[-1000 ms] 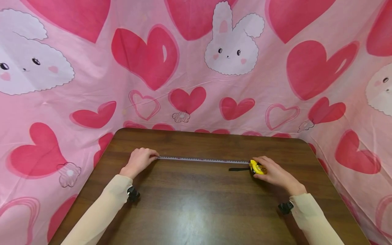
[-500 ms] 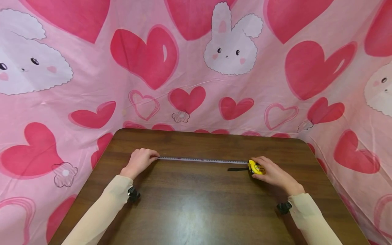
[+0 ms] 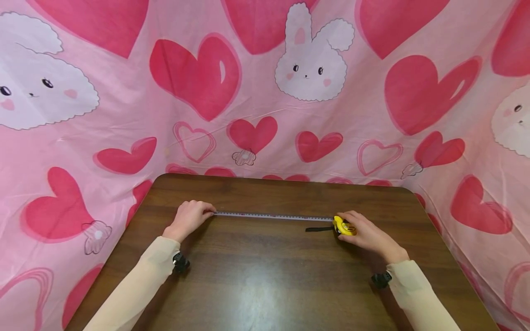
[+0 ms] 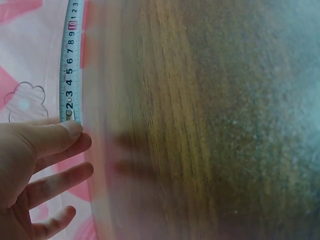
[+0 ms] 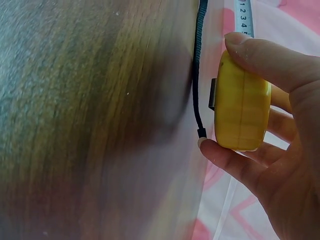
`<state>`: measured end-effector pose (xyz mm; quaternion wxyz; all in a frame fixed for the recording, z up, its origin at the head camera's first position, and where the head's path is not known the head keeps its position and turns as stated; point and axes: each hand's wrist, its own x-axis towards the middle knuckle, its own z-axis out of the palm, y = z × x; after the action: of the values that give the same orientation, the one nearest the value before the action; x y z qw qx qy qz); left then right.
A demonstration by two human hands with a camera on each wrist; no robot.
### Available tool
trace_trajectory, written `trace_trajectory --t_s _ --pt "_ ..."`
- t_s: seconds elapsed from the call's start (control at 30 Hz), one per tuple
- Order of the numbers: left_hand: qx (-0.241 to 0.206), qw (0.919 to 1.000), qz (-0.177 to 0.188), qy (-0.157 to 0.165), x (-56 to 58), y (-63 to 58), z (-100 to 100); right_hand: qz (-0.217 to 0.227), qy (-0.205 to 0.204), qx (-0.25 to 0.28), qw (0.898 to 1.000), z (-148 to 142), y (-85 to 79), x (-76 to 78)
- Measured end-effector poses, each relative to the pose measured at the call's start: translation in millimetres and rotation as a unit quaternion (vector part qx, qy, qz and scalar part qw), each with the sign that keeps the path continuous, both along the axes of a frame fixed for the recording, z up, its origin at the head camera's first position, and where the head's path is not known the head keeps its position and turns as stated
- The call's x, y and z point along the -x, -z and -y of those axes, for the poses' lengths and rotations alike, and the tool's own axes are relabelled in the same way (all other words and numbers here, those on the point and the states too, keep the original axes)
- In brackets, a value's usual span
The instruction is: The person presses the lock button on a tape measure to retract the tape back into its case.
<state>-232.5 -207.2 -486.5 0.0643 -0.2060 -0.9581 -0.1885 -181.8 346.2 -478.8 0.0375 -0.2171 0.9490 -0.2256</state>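
A yellow tape measure (image 3: 344, 226) is gripped in my right hand (image 3: 368, 234), its thumb and fingers wrapped about the case in the right wrist view. From the case a white blade (image 3: 273, 216) stretches leftward, straight, to my left hand (image 3: 190, 219). Thumb and forefinger of that hand pinch the blade's end, below the 2 mark in the left wrist view; its other fingers are spread apart. A black wrist strap (image 5: 197, 70) hangs from the case and trails to the left in the head view. The metal end hook is hidden by the left thumb.
Under both hands lies a brown wooden table (image 3: 256, 266) with rounded far corners. Pink cloth (image 3: 265, 101) printed with hearts and rabbits hangs behind it and along both sides. Each wrist wears a small black camera (image 3: 180, 262).
My right hand has shifted slightly left with the tape measure, so the stretched blade is a little shorter. The left hand stays in place, still pinching the end.
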Motion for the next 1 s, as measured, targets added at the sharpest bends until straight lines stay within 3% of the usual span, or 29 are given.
trace_trajectory --t_s 0.5,1.0 --pt "-0.007 0.9997 0.021 0.007 8.3 0.7 -2.0 -0.005 -0.002 0.002 1.0 7.9 0.6 3.8" --pt "-0.014 0.9995 0.021 0.017 9.3 -0.7 -8.8 -0.001 -0.006 0.0 1.0 9.9 1.4 5.0"
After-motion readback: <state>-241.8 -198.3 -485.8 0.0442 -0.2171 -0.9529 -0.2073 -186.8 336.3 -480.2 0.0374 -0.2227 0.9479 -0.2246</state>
